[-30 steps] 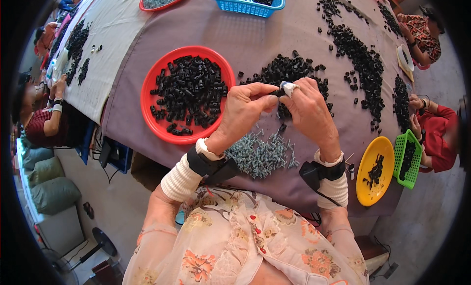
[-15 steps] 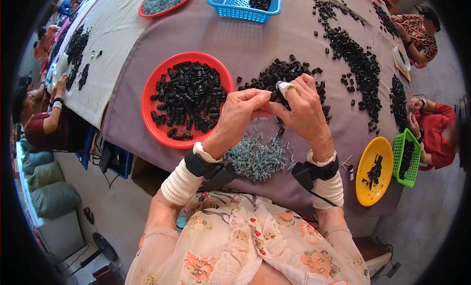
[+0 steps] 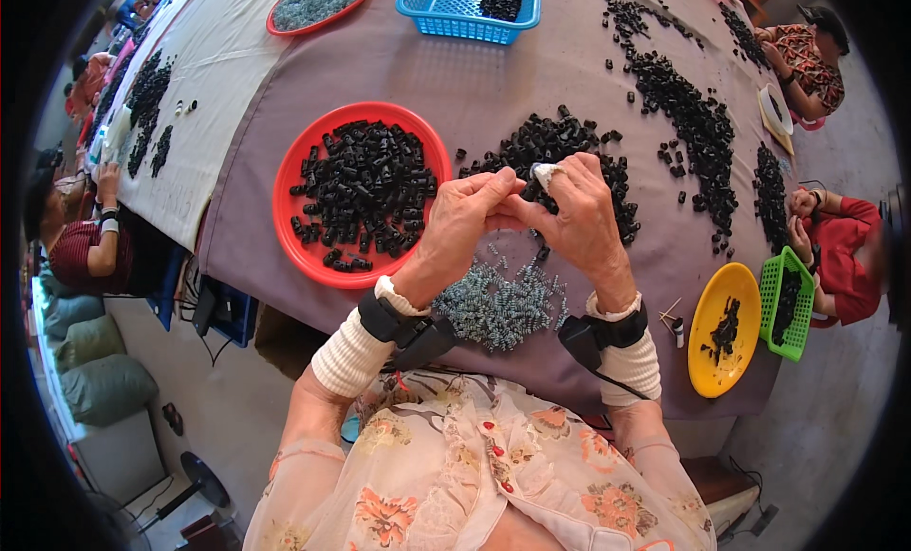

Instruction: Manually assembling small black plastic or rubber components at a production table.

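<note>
My left hand [image 3: 467, 214] and my right hand [image 3: 584, 214] meet fingertip to fingertip, both closed in a pinch. Whatever lies between the fingers is covered by them. A white wrap [image 3: 545, 174] is around one finger of my right hand. Just beyond the hands spreads a heap of small black plastic parts [image 3: 546, 138]. Below them, nearer to me, lies a loose pile of small grey-blue coil springs [image 3: 498, 304]. On the left, a round red tray [image 3: 296, 252] holds many more black parts, close to my left wrist.
A yellow plate [image 3: 707, 361] and a green basket [image 3: 795, 333] with black bits stand at the right. At the back are a blue basket [image 3: 455, 27] and a red plate of springs [image 3: 275, 24]. More black parts [image 3: 697, 124] trail along the right. Other people work at both sides.
My hands stay pinched together and have shifted only slightly, the right one turning a little. At the left edge, another person's hand has moved.
</note>
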Action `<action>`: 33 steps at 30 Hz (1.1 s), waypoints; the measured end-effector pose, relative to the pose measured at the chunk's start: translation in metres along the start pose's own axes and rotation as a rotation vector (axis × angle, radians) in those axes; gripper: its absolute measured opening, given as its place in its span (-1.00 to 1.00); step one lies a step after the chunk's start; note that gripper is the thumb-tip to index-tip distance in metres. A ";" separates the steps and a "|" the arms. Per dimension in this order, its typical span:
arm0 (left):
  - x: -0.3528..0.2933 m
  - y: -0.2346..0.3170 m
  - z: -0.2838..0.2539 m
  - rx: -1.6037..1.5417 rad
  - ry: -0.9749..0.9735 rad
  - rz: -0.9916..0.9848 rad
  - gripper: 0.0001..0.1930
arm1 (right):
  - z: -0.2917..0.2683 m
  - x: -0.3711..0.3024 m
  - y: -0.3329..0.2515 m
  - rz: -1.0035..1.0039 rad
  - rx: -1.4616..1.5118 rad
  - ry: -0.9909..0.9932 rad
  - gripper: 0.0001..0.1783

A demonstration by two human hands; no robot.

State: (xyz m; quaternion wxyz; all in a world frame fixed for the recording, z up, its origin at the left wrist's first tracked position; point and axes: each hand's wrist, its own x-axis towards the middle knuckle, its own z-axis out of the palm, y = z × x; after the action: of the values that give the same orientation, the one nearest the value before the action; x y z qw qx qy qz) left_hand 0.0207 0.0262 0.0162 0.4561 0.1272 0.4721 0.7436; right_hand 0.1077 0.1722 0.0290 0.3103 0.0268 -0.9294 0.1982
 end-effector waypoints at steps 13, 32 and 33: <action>-0.001 -0.007 -0.002 0.008 -0.050 -0.035 -0.54 | 0.004 -0.005 0.006 -0.026 0.042 0.042 -0.75; -0.005 -0.001 -0.003 0.066 -0.103 -0.068 -0.76 | 0.002 -0.001 0.000 -0.080 0.046 0.014 -0.78; -0.005 0.000 -0.004 0.062 -0.106 -0.061 -0.77 | 0.002 0.000 -0.001 -0.067 0.059 0.016 -0.78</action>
State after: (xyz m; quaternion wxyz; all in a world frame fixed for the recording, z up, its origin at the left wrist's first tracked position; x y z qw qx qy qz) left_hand 0.0213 0.0203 0.0153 0.4985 0.1662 0.4738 0.7067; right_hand 0.1070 0.1702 0.0276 0.3234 0.0652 -0.9191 0.2152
